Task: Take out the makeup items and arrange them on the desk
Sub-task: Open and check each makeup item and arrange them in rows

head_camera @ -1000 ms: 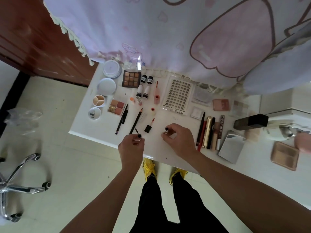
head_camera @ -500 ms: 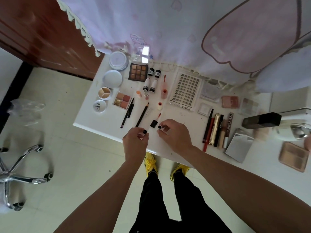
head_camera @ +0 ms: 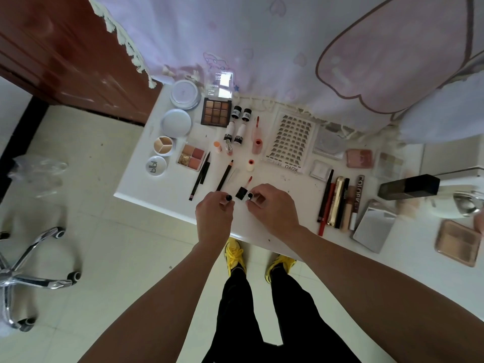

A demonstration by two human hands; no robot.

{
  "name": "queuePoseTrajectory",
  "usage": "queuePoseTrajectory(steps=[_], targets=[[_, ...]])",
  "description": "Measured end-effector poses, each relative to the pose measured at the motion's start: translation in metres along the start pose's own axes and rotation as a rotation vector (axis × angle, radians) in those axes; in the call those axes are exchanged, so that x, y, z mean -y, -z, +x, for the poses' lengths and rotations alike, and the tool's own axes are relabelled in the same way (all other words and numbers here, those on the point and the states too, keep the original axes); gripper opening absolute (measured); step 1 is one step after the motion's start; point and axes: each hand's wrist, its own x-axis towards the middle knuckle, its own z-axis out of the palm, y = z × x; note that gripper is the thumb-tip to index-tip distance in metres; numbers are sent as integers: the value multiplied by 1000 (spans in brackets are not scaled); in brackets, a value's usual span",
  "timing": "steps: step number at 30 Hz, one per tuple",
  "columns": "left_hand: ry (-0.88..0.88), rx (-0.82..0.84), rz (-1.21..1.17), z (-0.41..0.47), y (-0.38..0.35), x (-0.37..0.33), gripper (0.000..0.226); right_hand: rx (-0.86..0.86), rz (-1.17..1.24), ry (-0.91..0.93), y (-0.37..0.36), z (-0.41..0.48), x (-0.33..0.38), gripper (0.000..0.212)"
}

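At the left edge of the frame a chrome chair base (head_camera: 28, 279) and a crumpled plastic bag (head_camera: 39, 171) sit on the pale tiled floor (head_camera: 104, 244), with a dark wooden cabinet (head_camera: 65, 56) in the upper left. The white worktop (head_camera: 146, 184) starts just right of that. On it lie round compacts (head_camera: 176, 123), a nine-pan palette (head_camera: 216, 112) and two pencils (head_camera: 224, 175), all set out in rows. At the near edge, centre frame, the left hand (head_camera: 214, 216) has its fingers curled in, pinching a black-topped piece (head_camera: 228, 197). A lip wand (head_camera: 242, 192) lies on the worktop just beside it. The right hand (head_camera: 273, 208), also curled, pinches a small silver-rimmed tube (head_camera: 250, 196). The two pieces are close but apart. The layout looks nearly finished, and this seems to be one last item being handled in two parts. The next move probably calls for setting each part into the free space near the wand without knocking it. Further right are a lash tray (head_camera: 290, 140), a row of tubes (head_camera: 340, 203) and a mirror (head_camera: 373, 226). A pink-patterned cloth (head_camera: 262, 48) hangs across the top of the frame.
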Motion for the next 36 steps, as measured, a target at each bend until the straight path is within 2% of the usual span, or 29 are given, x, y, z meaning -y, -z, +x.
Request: queuePoseTrajectory(steps=[14, 20, 25, 28, 30, 36], targets=[[39, 15, 15, -3, 4, 3, 21, 11, 9, 18, 3, -2, -6, 28], [93, 21, 127, -13, 14, 5, 24, 6, 3, 17, 12, -6, -15, 27], [118, 15, 216, -35, 29, -2, 16, -76, -17, -52, 50, -5, -27, 21], [96, 68, 248, -50, 29, -14, 14, -153, -43, -88, 79, 7, -35, 18], [73, 121, 255, -57, 23, -24, 15, -146, -109, -108, 98, 20, -39, 20], [66, 315, 166, -59, -17, -64, 22, -71, -364, -40, 141, 80, -37, 43]])
